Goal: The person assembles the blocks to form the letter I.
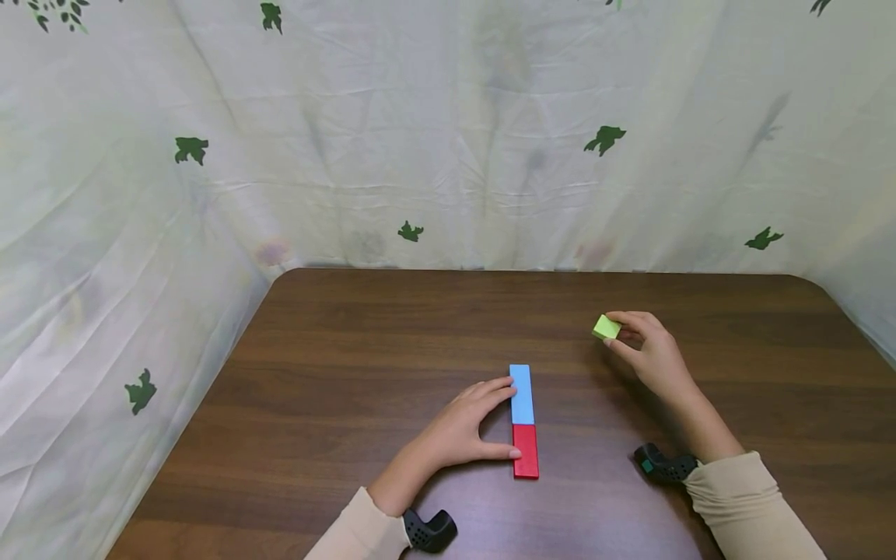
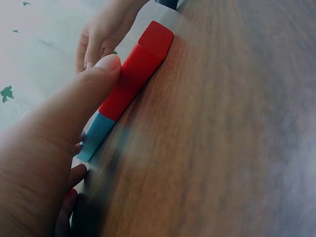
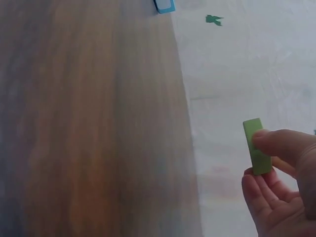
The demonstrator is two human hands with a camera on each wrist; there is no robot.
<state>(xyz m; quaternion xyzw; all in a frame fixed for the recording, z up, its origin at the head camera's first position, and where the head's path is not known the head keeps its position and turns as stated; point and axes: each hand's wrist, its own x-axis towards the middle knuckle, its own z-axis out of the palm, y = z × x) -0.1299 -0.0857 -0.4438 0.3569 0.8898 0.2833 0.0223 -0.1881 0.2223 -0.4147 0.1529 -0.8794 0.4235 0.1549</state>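
Note:
On the table, a blue block point(image 1: 521, 395) and a red block point(image 1: 526, 453) lie end to end in one line running away from me. My left hand point(image 1: 455, 432) is spread along their left side. Its thumb touches the red block point(image 2: 131, 81), while two fingertips rest at the left edge of the blue one. Farther off to the right, my right hand point(image 1: 654, 354) pinches a small light green block point(image 1: 606, 327) between thumb and fingers. From the right wrist, the green block point(image 3: 257, 148) shows a narrow side, with the thumb pressed on it.
The brown wooden table point(image 1: 378, 327) has rounded far corners. White cloth point(image 1: 448, 117) with green leaf shapes hangs behind it and along both sides. Black devices sit at the left wrist point(image 1: 430, 532) and the right wrist point(image 1: 665, 464).

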